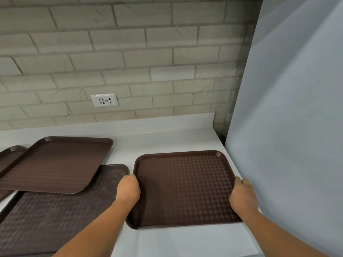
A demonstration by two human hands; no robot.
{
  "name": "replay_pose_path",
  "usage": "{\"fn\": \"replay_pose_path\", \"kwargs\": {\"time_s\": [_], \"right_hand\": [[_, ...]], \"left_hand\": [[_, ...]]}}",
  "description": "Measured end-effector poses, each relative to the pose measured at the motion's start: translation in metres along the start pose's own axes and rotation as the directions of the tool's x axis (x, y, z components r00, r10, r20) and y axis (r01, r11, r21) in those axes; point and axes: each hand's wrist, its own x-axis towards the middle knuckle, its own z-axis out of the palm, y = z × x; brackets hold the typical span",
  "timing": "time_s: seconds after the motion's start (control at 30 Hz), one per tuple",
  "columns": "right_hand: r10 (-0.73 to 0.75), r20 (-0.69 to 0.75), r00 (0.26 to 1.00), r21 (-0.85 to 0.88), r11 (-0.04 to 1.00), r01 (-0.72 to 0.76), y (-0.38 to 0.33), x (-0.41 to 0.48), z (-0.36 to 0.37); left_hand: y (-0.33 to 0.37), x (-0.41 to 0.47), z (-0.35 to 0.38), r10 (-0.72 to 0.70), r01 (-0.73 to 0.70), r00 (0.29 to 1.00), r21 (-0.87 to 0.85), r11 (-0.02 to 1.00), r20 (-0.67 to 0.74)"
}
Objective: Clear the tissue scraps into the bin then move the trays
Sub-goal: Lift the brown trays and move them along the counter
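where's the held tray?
Head view, right side: the held tray is at the right end of the counter, left hand and right hand gripping its rims, overlapping trays to its left.

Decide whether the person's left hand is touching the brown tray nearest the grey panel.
Touching. The head view shows the left hand gripping the tray by its left rim, with no gap between them.

White countertop (167, 138) with brown trays
The right tray (185, 188) sat by the countertop's right edge; a large tray (55, 216) lay along the front left, and a third tray (55, 164) overlapped its far side, nearer the back edge.
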Motion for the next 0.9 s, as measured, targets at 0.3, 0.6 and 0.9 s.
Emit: {"fn": "replay_pose_path", "kwargs": {"time_s": [0.3,0.6,0.9], "right_hand": [[-0.207,-0.139,0.968,-0.009,0.978,0.208,-0.127,-0.004,-0.006],[-0.436,-0.041,0.899,0.337,0.841,0.423,-0.350,-0.037,0.021],[-0.416,0.132,0.900,0.304,0.881,0.363,-0.477,-0.073,0.075]], "left_hand": [[-0.042,0.037,-0.054,0.276,-0.291,0.932,-0.034,0.956,-0.234],[-0.211,0.105,-0.132,0.164,-0.189,0.934,-0.049,0.981,-0.319],[-0.367,0.167,-0.156,-0.025,0.022,0.980,-0.016,1.000,-0.198]]}}
